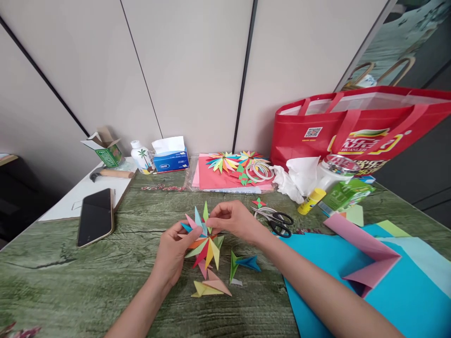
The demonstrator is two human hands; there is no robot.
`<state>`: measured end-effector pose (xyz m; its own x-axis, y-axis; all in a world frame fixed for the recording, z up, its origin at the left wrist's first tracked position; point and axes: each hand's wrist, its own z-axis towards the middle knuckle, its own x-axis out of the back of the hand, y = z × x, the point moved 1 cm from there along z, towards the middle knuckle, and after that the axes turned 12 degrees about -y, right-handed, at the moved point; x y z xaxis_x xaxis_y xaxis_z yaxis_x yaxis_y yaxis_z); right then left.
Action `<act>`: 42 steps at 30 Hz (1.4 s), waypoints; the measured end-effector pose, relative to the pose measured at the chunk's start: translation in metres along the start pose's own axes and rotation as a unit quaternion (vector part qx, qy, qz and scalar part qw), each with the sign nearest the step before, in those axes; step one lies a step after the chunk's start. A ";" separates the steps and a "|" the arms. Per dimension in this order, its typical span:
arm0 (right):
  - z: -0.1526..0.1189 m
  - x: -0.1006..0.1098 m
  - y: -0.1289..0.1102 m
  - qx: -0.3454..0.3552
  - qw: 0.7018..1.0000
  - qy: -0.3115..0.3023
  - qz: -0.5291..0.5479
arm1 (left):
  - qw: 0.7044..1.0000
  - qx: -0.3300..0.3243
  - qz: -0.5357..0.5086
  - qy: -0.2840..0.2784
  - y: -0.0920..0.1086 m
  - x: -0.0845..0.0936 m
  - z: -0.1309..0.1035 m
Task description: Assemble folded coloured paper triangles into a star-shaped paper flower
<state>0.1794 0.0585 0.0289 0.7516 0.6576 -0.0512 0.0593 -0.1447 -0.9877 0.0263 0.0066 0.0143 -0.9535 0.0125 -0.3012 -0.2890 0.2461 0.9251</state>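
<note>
A folded-paper star with points of several colours is held just above the table, in the middle of the view. My left hand grips its left side, the thumb lying over the pale blue and orange points. My right hand pinches a green point at the star's upper right; its fingertips partly hide that spot. Below the star lie loose folded pieces, one yellow and one peach. To the right rest a green folded piece and a blue one, touching each other.
Scissors, a glue stick and crumpled tissues lie beyond my right hand. Blue paper covers the right side, with a folded pink sheet on it. A phone and a hammer lie left. A red bag stands behind.
</note>
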 end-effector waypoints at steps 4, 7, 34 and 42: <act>0.000 -0.001 0.000 0.004 1.000 -0.002 0.000 | 1.000 0.001 -0.005 0.001 0.001 -0.001 0.000; -0.001 -0.002 -0.001 -0.002 1.000 -0.004 -0.006 | 1.000 -0.002 -0.009 0.003 0.000 -0.001 0.000; 0.003 -0.001 0.011 0.004 0.997 0.000 0.078 | 1.000 0.001 -0.007 -0.010 0.000 0.000 0.000; 0.003 -0.004 0.009 -0.003 0.997 0.007 0.079 | 1.000 -0.002 -0.009 -0.005 -0.002 -0.001 0.000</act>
<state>0.1752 0.0570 0.0202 0.7606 0.6161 -0.2046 -0.0572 -0.2504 -0.9664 0.0279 0.0058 0.0128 -0.9475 0.0173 -0.3192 -0.3056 0.2434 0.9205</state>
